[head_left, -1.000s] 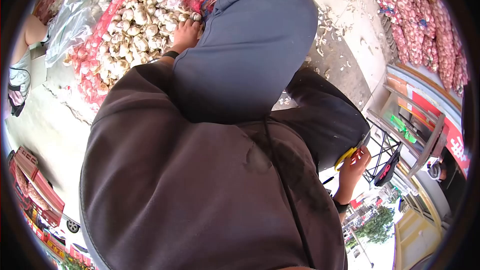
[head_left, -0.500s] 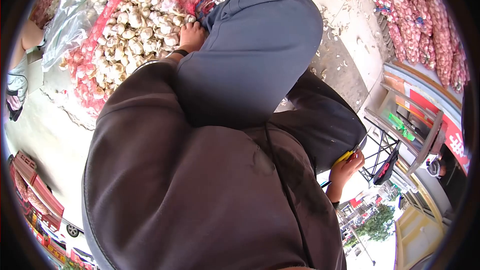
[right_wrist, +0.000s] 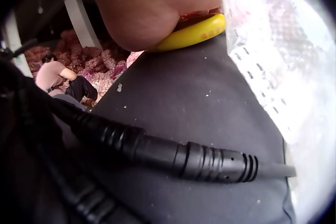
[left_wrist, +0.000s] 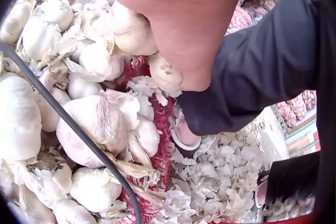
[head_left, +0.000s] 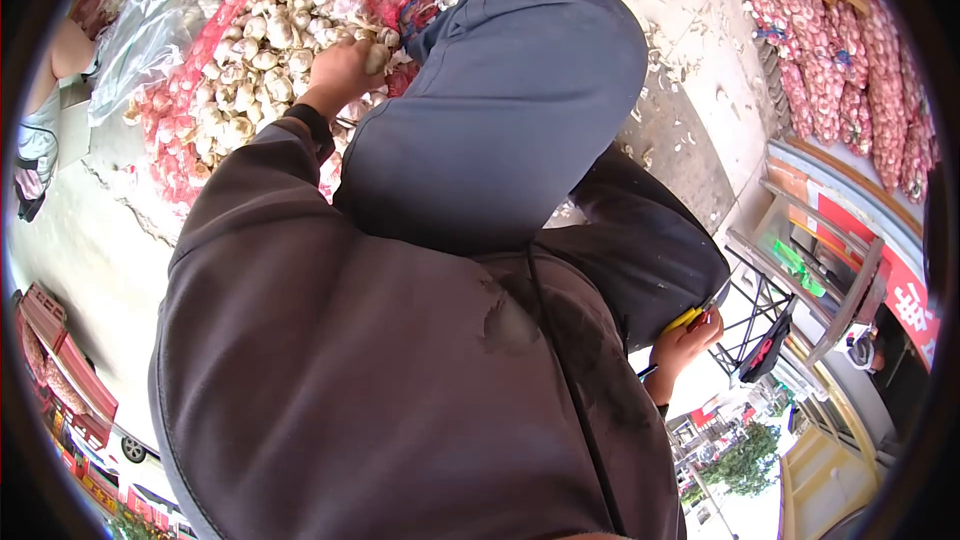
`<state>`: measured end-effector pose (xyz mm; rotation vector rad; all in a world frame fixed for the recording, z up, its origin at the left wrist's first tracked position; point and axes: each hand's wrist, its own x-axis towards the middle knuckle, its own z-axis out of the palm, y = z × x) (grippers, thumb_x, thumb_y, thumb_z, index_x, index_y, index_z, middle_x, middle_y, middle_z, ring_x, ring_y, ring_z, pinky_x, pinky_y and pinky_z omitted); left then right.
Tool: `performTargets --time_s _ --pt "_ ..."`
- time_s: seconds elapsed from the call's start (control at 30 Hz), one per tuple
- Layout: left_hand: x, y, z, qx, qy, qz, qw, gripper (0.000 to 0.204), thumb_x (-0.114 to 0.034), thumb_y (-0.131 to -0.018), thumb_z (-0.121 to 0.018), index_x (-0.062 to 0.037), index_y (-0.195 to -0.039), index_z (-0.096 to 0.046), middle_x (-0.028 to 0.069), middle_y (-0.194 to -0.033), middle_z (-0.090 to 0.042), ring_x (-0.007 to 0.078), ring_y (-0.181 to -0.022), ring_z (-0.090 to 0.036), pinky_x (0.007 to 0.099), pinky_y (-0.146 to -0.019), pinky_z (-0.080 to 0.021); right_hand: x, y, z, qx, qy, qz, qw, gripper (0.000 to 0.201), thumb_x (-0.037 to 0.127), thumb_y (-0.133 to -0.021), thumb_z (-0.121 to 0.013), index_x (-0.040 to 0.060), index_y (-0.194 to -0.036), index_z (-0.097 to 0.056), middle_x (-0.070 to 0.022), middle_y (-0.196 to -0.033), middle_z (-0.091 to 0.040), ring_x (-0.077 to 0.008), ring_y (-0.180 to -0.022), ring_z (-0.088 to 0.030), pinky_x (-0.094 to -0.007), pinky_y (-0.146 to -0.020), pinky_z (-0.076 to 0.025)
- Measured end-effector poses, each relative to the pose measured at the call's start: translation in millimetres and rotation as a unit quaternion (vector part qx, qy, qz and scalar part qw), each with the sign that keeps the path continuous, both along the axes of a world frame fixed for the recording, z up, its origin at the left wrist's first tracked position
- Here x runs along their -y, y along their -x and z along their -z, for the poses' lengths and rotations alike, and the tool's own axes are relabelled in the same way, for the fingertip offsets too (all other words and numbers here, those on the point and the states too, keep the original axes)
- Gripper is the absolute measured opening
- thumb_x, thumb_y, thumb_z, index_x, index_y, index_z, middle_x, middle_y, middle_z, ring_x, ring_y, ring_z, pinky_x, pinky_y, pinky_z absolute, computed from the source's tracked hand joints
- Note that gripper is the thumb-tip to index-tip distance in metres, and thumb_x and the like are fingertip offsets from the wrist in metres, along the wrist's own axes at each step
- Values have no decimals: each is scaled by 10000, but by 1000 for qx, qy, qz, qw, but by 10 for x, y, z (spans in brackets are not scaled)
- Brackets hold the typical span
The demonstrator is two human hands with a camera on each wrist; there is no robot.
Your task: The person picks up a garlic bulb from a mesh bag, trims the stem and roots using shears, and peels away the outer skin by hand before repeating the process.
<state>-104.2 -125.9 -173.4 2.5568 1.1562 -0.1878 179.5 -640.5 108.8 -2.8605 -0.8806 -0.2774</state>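
Note:
At the top left of the head view, my left hand [head_left: 340,72] is over an open red mesh sack [head_left: 165,150] full of garlic bulbs [head_left: 240,90]. Its fingers grip a garlic bulb [head_left: 376,58] at the sack's near side. In the left wrist view, one pale bulb [left_wrist: 165,73] shows at the thumb and another bulb [left_wrist: 132,30] beneath the palm. By the right knee, my right hand [head_left: 684,344] holds scissors with yellow handles [head_left: 684,319]. The right wrist view shows a yellow handle loop [right_wrist: 194,34] under the fingers, against the dark trouser leg; the blades are hidden there.
Garlic skins [left_wrist: 215,176] litter the floor by the feet. A clear plastic bag [head_left: 150,40] lies left of the sack, near another person's leg. Full red mesh sacks [head_left: 840,70] stand at the upper right. Black cables [right_wrist: 157,150] cross the right wrist view.
My left hand has lifted and shifted left over the sack, from resting by the knee among the bulbs to gripping a bulb. The right hand, with the scissors, has moved slightly down and left.

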Motion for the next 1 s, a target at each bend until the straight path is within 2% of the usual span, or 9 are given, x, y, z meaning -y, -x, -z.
performTargets --time_s 0.17,0.23,0.27,0.33,0.5,0.53,0.67,0.8,1.0 --pt "-476 647 -225 16 56 -237 970 686 -591 -762 -682 -2 -1111 -621 205 -971 -686 344 -942 -666 429 -823 -510 -80 75 -5 13 -15 -1 1000 564 -90 -715 -360 -54 -1270 -448 -253 -1216 -424 -399 -1114 -452 -468 -981 -393" --pt "-630 962 68 22 33 -271 962 705 -583 -764 -697 29 -1104 -612 205 -940 -684 324 -918 -673 419 -817 -509 -93 104 -14 20 -8 0 1000 562 -87 -728 -356 -47 -1282 -441 -248 -1221 -416 -387 -1117 -454 -460 -983 -398" --pt "-692 1058 36 67 152 -315 935 849 -640 -737 -694 86 -1164 -581 253 -1016 -672 383 -988 -652 432 -874 -502 -82 113 -3 27 -11 3 1000 562 -85 -733 -356 -43 -1287 -439 -247 -1220 -417 -383 -1117 -456 -457 -983 -400" --pt "-677 1068 35 64 121 -323 936 857 -642 -742 -691 89 -1174 -571 254 -1037 -667 376 -1007 -645 428 -889 -495 -32 126 15 17 -29 20 999 554 -70 -748 -368 -34 -1297 -434 -242 -1215 -418 -373 -1109 -467 -447 -978 -407" --pt "-496 853 -176 31 -45 -209 976 594 -338 -806 -672 -145 -1339 -490 191 -1103 -619 343 -1014 -628 452 -855 -496 -55 171 -169 -47 3 34 998 543 18 -795 -461 -3 -1335 -413 -225 -1188 -469 -330 -1013 -554 -407 -916 -457" --pt "-461 772 -359 -5 9 -174 985 592 -245 -801 -625 -234 -1368 -456 173 -1197 -567 370 -1059 -602 481 -879 -494 -75 156 -231 -74 17 46 996 549 37 -803 -482 2 -1345 -401 -214 -1140 -511 -314 -959 -582 -395 -879 -473" --pt "-570 689 -203 -165 -25 -135 977 428 -186 -838 -561 -216 -1264 -536 147 -1277 -484 372 -1162 -518 486 -913 -479 -191 163 -459 -175 53 126 975 583 81 -832 -539 22 -1383 -356 -160 -907 -633 -257 -757 -654 -347 -735 -518" --pt "-548 674 -42 -68 -67 -171 981 288 -164 -832 -555 -205 -1113 -600 149 -1293 -447 399 -1165 -484 492 -911 -472 -143 162 -436 -191 41 113 974 602 84 -849 -554 37 -1403 -326 -113 -733 -642 -226 -649 -664 -314 -656 -521" --pt "-656 534 31 -108 -39 -230 966 397 -240 -759 -662 -157 -1139 -578 172 -1261 -440 398 -1172 -482 495 -910 -465 -109 115 -447 -192 59 124 972 624 43 -839 -577 73 -1408 -324 -115 -831 -623 -195 -734 -641 -294 -686 -501"
